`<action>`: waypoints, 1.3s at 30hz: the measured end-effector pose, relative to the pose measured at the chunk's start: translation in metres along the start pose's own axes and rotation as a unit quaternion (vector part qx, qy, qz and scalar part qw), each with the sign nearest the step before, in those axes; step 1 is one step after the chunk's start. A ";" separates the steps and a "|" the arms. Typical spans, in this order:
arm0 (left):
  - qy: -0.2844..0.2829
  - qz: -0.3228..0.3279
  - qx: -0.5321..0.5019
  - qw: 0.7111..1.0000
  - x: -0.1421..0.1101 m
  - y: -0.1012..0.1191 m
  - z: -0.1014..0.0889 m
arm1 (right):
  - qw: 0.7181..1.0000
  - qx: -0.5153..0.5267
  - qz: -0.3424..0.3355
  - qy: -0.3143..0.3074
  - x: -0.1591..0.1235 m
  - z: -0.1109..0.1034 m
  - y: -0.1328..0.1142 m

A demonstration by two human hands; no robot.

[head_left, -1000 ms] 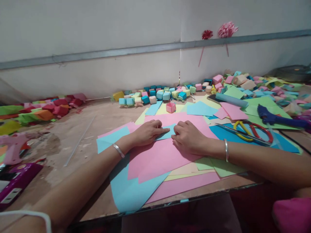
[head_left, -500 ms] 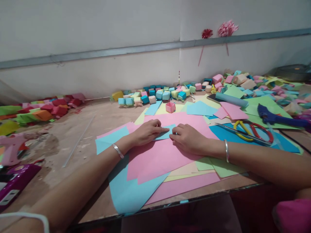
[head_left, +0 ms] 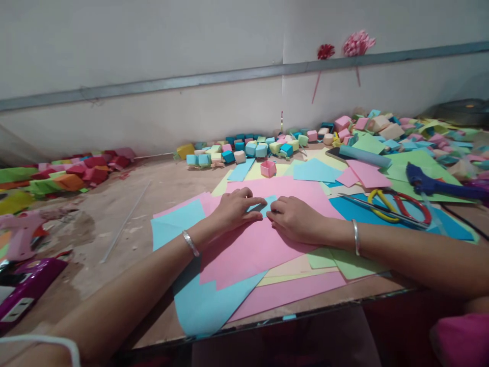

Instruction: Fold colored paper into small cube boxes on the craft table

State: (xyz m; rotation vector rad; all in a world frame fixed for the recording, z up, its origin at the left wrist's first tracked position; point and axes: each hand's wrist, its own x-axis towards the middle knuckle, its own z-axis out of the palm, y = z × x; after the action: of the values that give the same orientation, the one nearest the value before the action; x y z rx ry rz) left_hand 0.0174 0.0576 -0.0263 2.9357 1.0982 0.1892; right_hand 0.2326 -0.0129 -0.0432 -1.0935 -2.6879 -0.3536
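Note:
A small piece of light blue paper [head_left: 270, 200] lies on the pink sheets [head_left: 244, 255], between my two hands. My left hand [head_left: 239, 209] rests on its left part, index finger and thumb stretched out and apart. The fingers of my right hand [head_left: 292, 216] are bent and pinch the paper's right end. Part of the blue piece is hidden under the fingers. Just beyond stands a small open pink paper box [head_left: 268, 168].
Scissors [head_left: 387, 206] and a blue glue gun [head_left: 439, 186] lie at the right. Folded paper cubes [head_left: 252, 149] line the wall. A pink glue gun [head_left: 23, 232], a purple power strip [head_left: 30, 290] and a clear glue stick [head_left: 124, 224] are at the left.
My left thumb has spread away from the index finger, toward me. My right fingers have shifted slightly left along the blue paper.

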 end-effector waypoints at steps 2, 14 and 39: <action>-0.017 0.024 -0.003 1.000 0.000 -0.007 -0.001 | 1.000 0.001 -0.001 0.001 0.000 0.000 0.000; -0.120 0.142 -0.144 0.972 -0.004 -0.035 -0.027 | 1.000 0.012 -0.002 -0.008 0.000 -0.005 0.002; 0.082 -0.040 -0.207 0.974 0.000 -0.015 -0.007 | 0.989 -0.015 0.144 0.029 -0.004 0.002 0.008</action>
State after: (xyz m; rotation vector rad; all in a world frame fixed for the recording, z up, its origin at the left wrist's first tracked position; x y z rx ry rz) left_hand 0.0065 0.0685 -0.0202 2.5370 1.0398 0.5920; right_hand 0.2405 -0.0094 -0.0455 -1.4340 -2.4341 -0.3687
